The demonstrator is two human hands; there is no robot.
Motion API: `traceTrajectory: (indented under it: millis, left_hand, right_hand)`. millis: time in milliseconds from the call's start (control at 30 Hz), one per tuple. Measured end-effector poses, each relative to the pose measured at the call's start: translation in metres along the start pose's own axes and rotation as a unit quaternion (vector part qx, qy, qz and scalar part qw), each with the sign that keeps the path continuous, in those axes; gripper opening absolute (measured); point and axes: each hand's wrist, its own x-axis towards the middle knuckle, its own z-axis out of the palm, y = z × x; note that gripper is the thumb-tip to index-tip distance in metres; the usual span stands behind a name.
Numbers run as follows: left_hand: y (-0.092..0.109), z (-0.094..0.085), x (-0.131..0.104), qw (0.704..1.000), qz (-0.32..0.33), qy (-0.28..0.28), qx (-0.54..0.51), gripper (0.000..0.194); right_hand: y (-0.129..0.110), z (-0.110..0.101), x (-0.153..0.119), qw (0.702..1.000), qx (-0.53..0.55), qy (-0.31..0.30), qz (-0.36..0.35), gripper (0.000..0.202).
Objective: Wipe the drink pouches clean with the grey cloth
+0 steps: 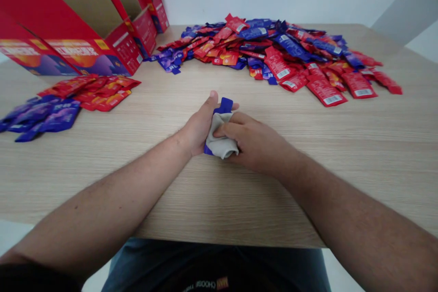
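Observation:
Near the middle of the view, my left hand (201,128) supports a blue packet (226,105), its thumb pointing up and away. A folded light grey cloth (219,139) lies over most of that packet. My right hand (251,139) presses the cloth against the packet, its fingers closed on the fabric. Only the top tab and lower left edge of the packet show. The fingers of my left hand are mostly hidden behind the packet and cloth.
Red and blue packets form a wide heap (253,45) at the table's back. Smaller groups of red packets (99,91) and blue packets (44,114) lie at the left, before open red boxes (85,41). The wooden table (239,210) ends near my lap.

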Motion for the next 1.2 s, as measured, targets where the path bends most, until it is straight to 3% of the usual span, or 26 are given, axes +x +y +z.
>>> traceTrajectory:
  millis: [167,367,500,600,733,900,1067,1200]
  left_hand:
    - [-0.001,-0.001,0.002,1.0,0.01,0.016,0.003,0.066]
    - [-0.001,0.001,0.004,0.996,0.027,0.083,0.02,0.028]
    - [0.002,-0.003,0.008,0.995,0.034,0.088,0.002,0.016]
    - [0.004,-0.005,0.011,0.995,0.028,0.097,-0.017,0.017]
    - [0.006,-0.006,0.012,0.995,0.019,0.09,-0.036,0.017]
    - [0.006,-0.005,0.012,0.995,0.023,0.089,-0.023,0.015]
    - [0.005,-0.005,0.011,0.995,0.035,0.089,-0.019,0.01]
    - [0.004,-0.005,0.012,0.995,0.045,0.082,-0.028,0.011]
  right_hand:
    - [-0.004,-0.001,-0.002,1.0,-0.012,0.013,0.022,0.045]
    - [-0.004,-0.006,-0.003,0.995,0.021,-0.098,-0.028,0.034]
    - [0.016,-0.013,-0.002,0.999,-0.001,-0.043,-0.003,0.035]
    - [0.024,-0.014,-0.002,1.0,-0.008,-0.019,0.005,0.032]
    - [0.023,-0.011,-0.002,0.996,0.039,-0.074,-0.038,0.022]
    - [0.023,-0.008,-0.001,1.0,-0.007,-0.016,0.013,0.032]
    - [0.015,0.0,-0.002,0.997,0.042,-0.064,-0.026,0.029]
    - [0.012,0.004,-0.002,1.0,0.004,-0.008,0.019,0.033]
